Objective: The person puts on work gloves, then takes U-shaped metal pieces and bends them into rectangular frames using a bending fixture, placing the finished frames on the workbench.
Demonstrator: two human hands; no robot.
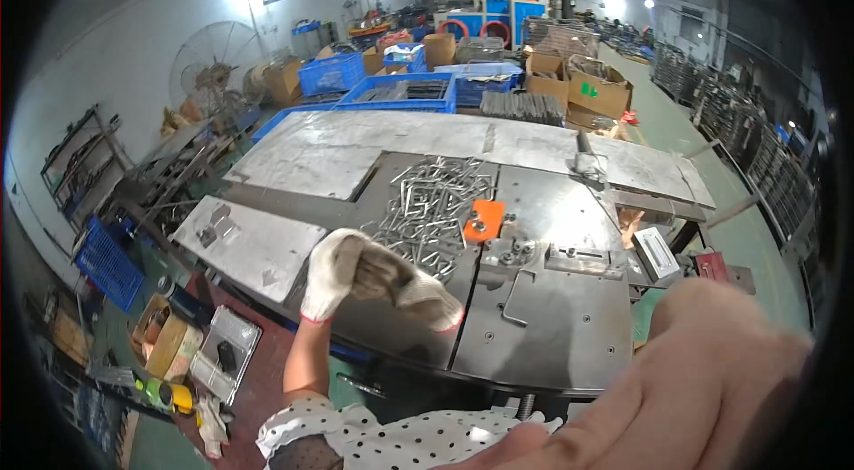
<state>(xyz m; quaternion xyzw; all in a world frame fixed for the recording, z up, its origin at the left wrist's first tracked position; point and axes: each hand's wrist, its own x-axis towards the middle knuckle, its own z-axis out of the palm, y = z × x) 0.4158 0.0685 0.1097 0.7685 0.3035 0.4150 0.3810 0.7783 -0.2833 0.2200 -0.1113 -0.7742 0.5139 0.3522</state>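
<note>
My left hand [327,279] wears a whitish knit glove and is closed on a second work glove [405,286], brownish and soiled, which droops to the right over the table. My right hand [712,372] is bare and looms very close at the lower right, slightly blurred. Its fingers stretch toward the lower left side by side, with nothing seen in them. Beyond the loose glove lies a heap of bent metal rods [427,203]. One bent rod [519,299] rests apart on the steel worktable [560,319], beside a small metal fixture [583,258].
An orange plate [485,221] with a bolt sits beside the heap. Metal sheets [311,150] cover the table's far side. Blue crates [400,92] and cardboard boxes [600,89] stand behind. At the lower left are an open box [167,341] and a metal tray [227,354].
</note>
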